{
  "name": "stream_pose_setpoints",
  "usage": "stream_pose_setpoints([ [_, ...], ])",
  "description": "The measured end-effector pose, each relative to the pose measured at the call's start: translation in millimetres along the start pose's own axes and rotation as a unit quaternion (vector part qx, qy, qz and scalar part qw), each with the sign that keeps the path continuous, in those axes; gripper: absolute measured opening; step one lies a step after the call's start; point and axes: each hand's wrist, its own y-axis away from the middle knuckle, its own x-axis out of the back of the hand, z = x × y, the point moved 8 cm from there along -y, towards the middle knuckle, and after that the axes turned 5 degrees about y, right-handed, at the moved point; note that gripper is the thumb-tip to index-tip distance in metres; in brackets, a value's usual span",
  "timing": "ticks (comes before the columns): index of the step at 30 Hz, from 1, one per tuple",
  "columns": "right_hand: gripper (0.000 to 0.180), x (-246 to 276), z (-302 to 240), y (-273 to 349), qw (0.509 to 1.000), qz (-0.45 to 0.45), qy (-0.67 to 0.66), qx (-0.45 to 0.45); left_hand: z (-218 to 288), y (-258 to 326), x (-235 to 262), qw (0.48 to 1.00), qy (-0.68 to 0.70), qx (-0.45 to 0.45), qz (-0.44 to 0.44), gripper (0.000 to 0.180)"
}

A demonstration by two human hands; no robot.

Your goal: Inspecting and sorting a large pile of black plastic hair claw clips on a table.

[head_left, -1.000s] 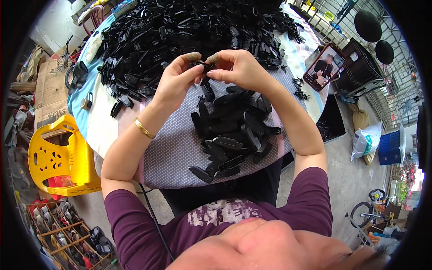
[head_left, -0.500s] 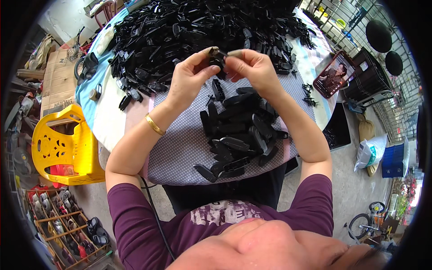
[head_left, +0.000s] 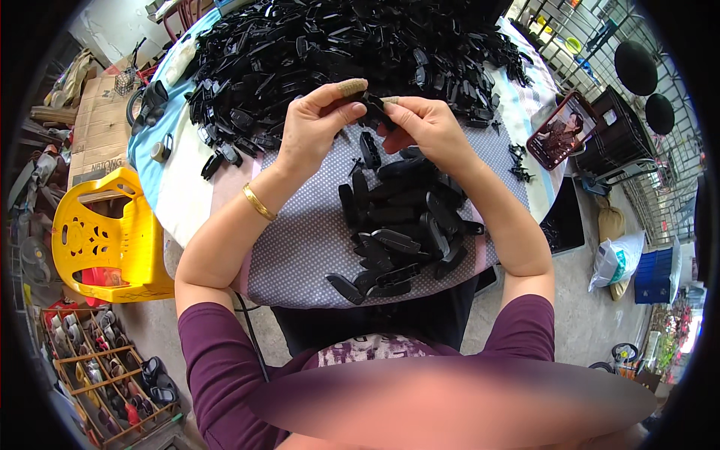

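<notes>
Both my hands meet over the table, closed on one small black plastic part whose exact kind I cannot make out. My left hand pinches it between thumb and forefinger, and my right hand grips its other side. Tan covers wrap some fingertips. Just below my hands, a single slim black plastic piece lies on the dotted cloth. Nearer to me is a loose heap of long black plastic pieces. Beyond my hands spreads a large pile of glossy black parts.
The round table wears a dotted cloth. At its right edge a phone stands tilted, near a small cluster of black bits. A small round tin sits at the left. A yellow chair and a shoe rack stand left.
My fingers have shifted around the black part; the left forefinger is now straighter over it. The heaps on the table look unchanged, and the view has moved slightly.
</notes>
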Motion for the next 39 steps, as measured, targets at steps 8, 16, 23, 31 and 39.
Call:
stream_pose_setpoints([
  [8,0.028,-3.6,-30.3,12.5,0.936,0.122,0.269,0.19,-2.2,3.4,-5.8,0.997,0.077,0.012,0.006,0.034],
  [16,0.031,-14.2,-4.5,2.4,0.977,-0.045,0.192,0.075,13.9,4.4,-14.9,0.998,0.0,-0.006,-0.061,0.03],
  [23,0.025,-17.1,-29.1,12.3,0.924,0.026,0.334,0.186,25.7,6.9,-20.8,0.995,-0.046,-0.033,-0.088,0.029],
  [31,0.031,127.7,-29.5,-63.4,0.872,0.163,0.414,0.202,44.5,19.4,-46.5,0.949,-0.227,-0.187,-0.114,0.062],
  [39,0.026,198.8,30.9,-115.8,0.673,0.254,0.693,-0.042,36.9,34.4,-64.3,0.898,-0.308,-0.237,-0.207,0.058],
])
